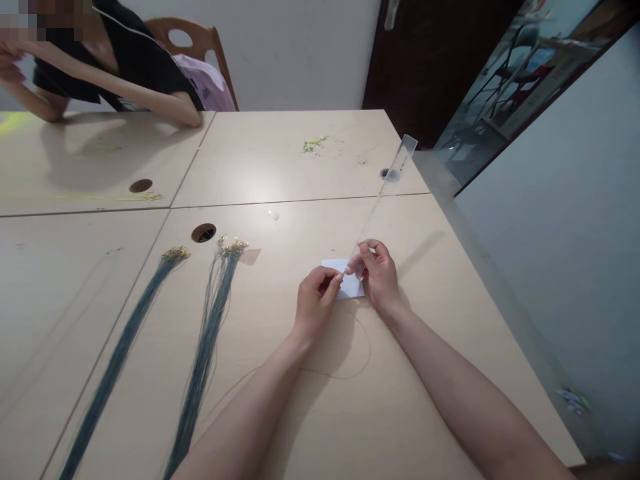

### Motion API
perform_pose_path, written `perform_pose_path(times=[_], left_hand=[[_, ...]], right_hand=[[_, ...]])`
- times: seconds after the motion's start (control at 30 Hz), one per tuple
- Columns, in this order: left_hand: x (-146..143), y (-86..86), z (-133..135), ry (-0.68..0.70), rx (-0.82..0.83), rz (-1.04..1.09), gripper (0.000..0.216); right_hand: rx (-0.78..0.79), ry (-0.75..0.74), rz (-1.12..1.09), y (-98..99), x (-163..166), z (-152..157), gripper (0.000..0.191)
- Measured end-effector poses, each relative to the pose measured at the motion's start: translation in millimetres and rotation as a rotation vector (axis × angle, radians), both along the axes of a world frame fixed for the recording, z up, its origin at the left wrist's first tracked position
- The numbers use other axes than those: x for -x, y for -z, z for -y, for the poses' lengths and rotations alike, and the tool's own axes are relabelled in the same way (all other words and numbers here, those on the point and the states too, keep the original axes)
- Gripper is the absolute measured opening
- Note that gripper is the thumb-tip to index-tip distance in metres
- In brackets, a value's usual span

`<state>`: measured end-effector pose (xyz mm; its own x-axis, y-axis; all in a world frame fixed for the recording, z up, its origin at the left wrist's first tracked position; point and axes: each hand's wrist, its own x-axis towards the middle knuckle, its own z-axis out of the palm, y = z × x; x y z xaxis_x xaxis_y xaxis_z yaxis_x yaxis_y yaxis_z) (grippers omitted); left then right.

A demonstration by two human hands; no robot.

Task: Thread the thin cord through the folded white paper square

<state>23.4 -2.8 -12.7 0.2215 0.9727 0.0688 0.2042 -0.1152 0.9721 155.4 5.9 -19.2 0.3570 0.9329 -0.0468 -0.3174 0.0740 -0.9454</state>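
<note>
My left hand [314,300] and my right hand [379,272] meet over a small white card [351,287] lying on the beige table [310,160]. Both hands are closed in a pinch. A thin cord [350,373] loops across the table below my hands and runs up to my fingers. What my left fingers pinch is too small to name. A long clear plastic ruler [387,183] slants from my right fingers toward the far right of the table.
Two bundles of blue-green cords with gold clasps, one [125,347] and the other [207,340], lie at the left. Round cable holes [203,233] dot the table. A person in black leans on the far left corner, in front of a wooden chair [200,40]. The table's right edge borders the floor.
</note>
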Motion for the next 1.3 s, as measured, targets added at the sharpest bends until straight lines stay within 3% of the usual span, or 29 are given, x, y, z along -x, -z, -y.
perform_pose_path(times=[1.3], left_hand=[[0.5,1.4,-0.4,0.009,-0.005,-0.029,0.017]], right_hand=[[-0.038,-0.023,-0.022,3.5,-1.7,-0.9,0.022]])
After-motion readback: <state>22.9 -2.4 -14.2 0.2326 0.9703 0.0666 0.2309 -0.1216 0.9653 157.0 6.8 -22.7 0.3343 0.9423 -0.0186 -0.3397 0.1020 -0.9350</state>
